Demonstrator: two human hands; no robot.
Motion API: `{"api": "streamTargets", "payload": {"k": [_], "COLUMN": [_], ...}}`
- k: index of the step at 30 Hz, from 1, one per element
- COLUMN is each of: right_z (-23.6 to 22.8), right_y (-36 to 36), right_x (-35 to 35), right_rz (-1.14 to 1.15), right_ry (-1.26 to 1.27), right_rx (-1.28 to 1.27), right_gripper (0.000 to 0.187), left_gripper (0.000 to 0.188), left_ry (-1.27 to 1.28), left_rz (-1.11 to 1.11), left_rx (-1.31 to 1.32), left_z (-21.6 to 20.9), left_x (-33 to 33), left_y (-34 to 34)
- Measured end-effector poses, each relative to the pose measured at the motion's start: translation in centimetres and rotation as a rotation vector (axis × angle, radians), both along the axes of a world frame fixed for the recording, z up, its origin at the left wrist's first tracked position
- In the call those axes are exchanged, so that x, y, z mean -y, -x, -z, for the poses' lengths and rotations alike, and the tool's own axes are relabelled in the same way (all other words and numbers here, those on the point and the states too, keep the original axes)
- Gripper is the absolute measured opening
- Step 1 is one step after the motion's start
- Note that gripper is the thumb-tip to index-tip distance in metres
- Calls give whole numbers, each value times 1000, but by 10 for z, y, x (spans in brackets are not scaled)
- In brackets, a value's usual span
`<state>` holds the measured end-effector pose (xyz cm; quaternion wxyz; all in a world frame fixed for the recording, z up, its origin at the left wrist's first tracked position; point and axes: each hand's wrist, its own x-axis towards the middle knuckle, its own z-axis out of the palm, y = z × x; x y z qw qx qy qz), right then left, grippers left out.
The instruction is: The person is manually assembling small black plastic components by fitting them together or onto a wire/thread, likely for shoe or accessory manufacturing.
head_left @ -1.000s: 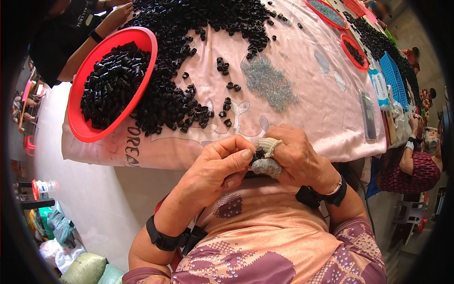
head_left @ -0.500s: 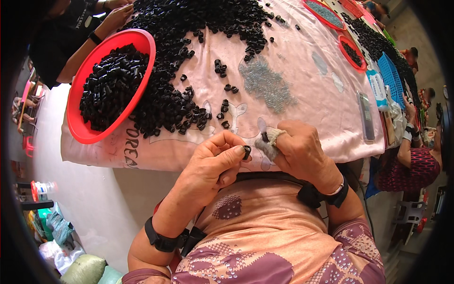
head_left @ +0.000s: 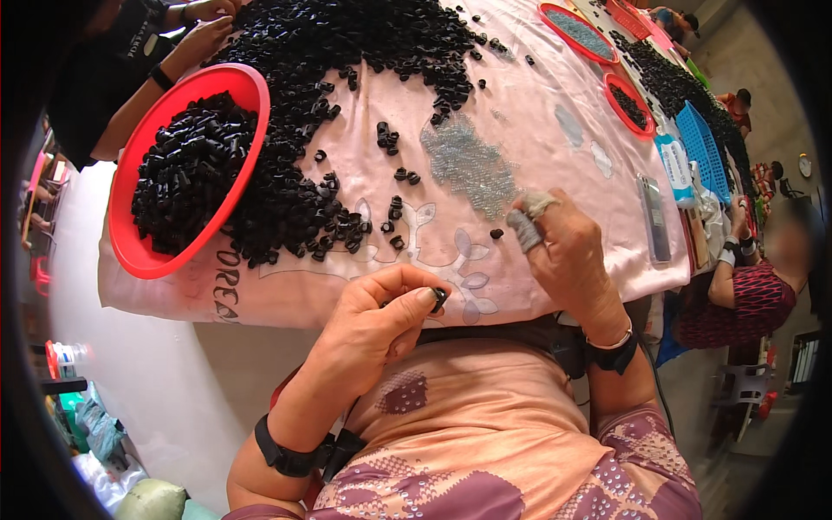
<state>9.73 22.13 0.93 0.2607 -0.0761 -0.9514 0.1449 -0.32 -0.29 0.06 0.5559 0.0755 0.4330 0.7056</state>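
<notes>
Left hand (head_left: 368, 319): held above the near edge of the pink cloth (head_left: 537, 95); a small black piece (head_left: 439, 300) is pinched narrowly between thumb and forefinger, with one end left showing past the thumb.
Right hand (head_left: 568, 251): held with curled fingers near the lower end of the greyish bits (head_left: 468, 165); two of its digits are covered, one by a cream wrap (head_left: 537, 204), one by a grey wrap (head_left: 523, 230). Whether anything is gripped there cannot be told.
Stray piece (head_left: 496, 233): seen on the cloth, just beside the wrapped fingertips (black, like the pinched one).
Black heap (head_left: 364, 39): spread over the far left of the cloth, with a few bits scattered toward the greyish patch.
Red bowl (head_left: 121, 234): set at the left and filled with dark tubes (head_left: 195, 165).
Right side of the table: occupied by a phone-like slab (head_left: 653, 218), a blue basket (head_left: 709, 156) and a small red tray (head_left: 642, 133) of black pieces.
Co-worker: hands (head_left: 208, 35) partly shown beyond the bowl.
</notes>
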Motion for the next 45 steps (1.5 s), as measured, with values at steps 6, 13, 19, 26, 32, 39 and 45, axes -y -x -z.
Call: {"api": "streamTargets", "payload": {"k": [6,13,19,26,32,39,45], "right_z": [-7,8,10,3,7,14,15], "right_y": [-2,3,3,-1,1,5,3], "right_x": [3,11,25,9,18,26,25], "right_rz": [-27,-91,-178,-165,-159,-259,-327], "right_ry": [106,-82,-83,83,16,-3,220], "right_rx": [113,130,109,119,158,90,88], "right_gripper": [12,10,17,18,16,19,25], "left_gripper": [13,14,13,13,15,14,15], "left_ry": [-26,-68,-68,-49,-23,-43,-29], "left_rz": [-9,-26,-24,-38,-33,-29,-20], "left_rx": [-5,29,19,23,8,-4,-55], "left_z": [1,4,2,3,3,4,2], "left_x": [1,0,0,1,0,-1,0], "left_y": [0,1,2,4,3,3,2]}}
